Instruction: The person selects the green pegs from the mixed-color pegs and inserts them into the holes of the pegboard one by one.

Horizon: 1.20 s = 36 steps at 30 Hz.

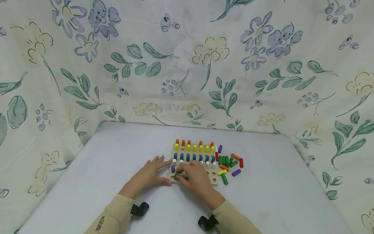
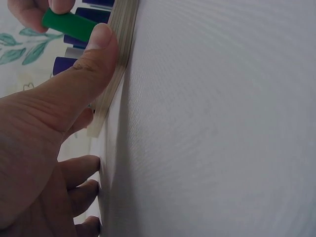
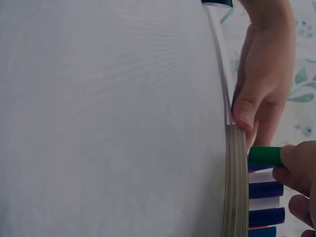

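A wooden pegboard (image 1: 214,184) lies on the table, set with rows of coloured pegs. Between thumb and fingers, my right hand (image 1: 196,178) pinches a green peg (image 3: 265,155) at the board's front left corner. That peg stands upright right at the board's surface, near a purple peg (image 1: 173,169). My left hand (image 1: 150,172) rests at the board's left side with fingers spread, its thumb against the front left corner. Orange, yellow, blue and white pegs fill the rows behind; my right hand hides part of the front rows.
Right of the board lies a loose pile of pegs: several green ones (image 1: 223,160), a red one (image 1: 241,162), a purple one (image 1: 236,172) and a yellow one (image 1: 222,172). The white table (image 1: 122,139) meets a floral cloth (image 1: 181,65) at the back.
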Motion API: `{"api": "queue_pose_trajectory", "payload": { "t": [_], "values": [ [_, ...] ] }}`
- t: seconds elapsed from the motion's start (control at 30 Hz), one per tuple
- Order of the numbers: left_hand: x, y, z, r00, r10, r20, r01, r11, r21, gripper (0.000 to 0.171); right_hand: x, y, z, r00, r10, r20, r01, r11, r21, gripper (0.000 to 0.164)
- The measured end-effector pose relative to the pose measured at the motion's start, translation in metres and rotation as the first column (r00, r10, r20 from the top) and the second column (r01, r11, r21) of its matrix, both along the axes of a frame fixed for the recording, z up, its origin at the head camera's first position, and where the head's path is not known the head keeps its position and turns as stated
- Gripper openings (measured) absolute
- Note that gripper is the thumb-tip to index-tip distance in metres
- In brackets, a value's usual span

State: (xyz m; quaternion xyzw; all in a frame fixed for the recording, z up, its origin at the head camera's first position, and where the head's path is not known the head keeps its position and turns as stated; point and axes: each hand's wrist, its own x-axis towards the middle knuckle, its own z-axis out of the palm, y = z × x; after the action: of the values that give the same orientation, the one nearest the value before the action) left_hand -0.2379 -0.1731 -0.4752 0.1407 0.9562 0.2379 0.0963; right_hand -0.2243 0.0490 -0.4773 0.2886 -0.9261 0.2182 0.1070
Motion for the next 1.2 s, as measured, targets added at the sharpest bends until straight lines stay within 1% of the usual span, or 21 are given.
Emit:
{"api": "queue_pose_trajectory", "payload": {
  "t": [0.13, 0.23, 0.4, 0.6, 0.83, 1.0, 1.2],
  "values": [
    [0.001, 0.001, 0.001, 1.0, -0.001, 0.003, 0.001, 1.0, 0.006, 0.091, 0.0, -0.003, 0.001, 1.0, 0.006, 0.025, -0.005, 1.0, -0.009, 0.018],
    [0.002, 0.001, 0.002, 1.0, -0.002, 0.008, 0.002, 1.0, 0.003, 0.091, 0.0, -0.006, 0.002, 1.0, 0.015, 0.026, -0.015, 1.0, -0.004, 0.019],
    [0.002, 0.002, 0.002, 1.0, 0.004, 0.009, -0.004, 1.0, -0.003, 0.091, 0.0, -0.009, 0.002, 0.999, 0.035, -0.009, -0.035, 0.999, 0.011, 0.021],
    [0.001, 0.002, 0.003, 1.0, 0.002, -0.004, -0.002, 1.0, 0.005, 0.09, 0.0, -0.011, 0.003, 0.998, 0.033, -0.045, -0.032, 0.999, 0.021, 0.021],
    [0.002, 0.002, 0.005, 1.0, 0.002, -0.009, -0.002, 1.0, 0.005, 0.09, -0.001, -0.012, 0.001, 0.997, 0.038, -0.062, -0.035, 0.998, 0.049, 0.019],
    [0.003, 0.004, 0.006, 1.0, 0.003, 0.0, -0.003, 1.0, 0.005, 0.09, -0.001, -0.013, 0.0, 0.996, 0.049, -0.077, -0.045, 0.998, 0.048, 0.019],
    [0.003, 0.004, 0.002, 1.0, 0.014, 0.012, -0.013, 1.0, -0.005, 0.091, 0.0, -0.013, -0.001, 0.997, 0.04, -0.065, -0.035, 0.997, 0.073, 0.024]
  ]
}}
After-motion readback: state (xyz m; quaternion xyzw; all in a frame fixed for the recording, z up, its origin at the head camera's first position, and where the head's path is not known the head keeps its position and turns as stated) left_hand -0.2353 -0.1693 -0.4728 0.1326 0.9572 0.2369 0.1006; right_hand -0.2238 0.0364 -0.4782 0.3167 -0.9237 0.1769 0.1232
